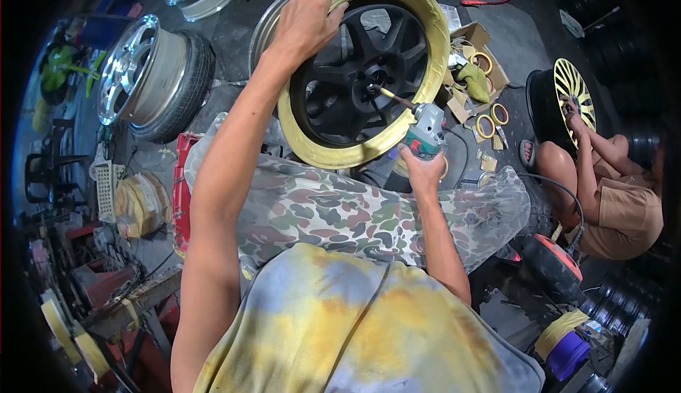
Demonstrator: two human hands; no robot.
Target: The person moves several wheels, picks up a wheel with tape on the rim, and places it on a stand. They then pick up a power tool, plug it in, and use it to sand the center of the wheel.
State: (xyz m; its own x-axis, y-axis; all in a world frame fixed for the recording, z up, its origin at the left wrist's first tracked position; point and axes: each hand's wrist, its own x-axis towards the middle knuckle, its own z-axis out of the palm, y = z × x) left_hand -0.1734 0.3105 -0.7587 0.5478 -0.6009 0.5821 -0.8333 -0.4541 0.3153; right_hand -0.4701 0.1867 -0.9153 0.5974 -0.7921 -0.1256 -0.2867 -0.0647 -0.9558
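A black multi-spoke wheel (347, 98) with yellow tape around its rim stands in front of me, tilted toward me. On the upper left of that rim rests my left hand (308, 20), its fingers over the edge. My right hand (422, 169) is wrapped round a green and grey power tool (427, 134) below the rim's right side. From the tool a thin shaft with a yellowish section reaches to the wheel's centre hub. Camouflage cloth (333, 208) covers my legs under the wheel.
At the right a seated person (628, 208) works on a yellow-spoked wheel (573, 98). Tape rolls (485, 125) lie beside an open cardboard box (477, 36). Chrome wheels (135, 67) and a tyre (191, 84) stand at the left, near a red crate (182, 194).
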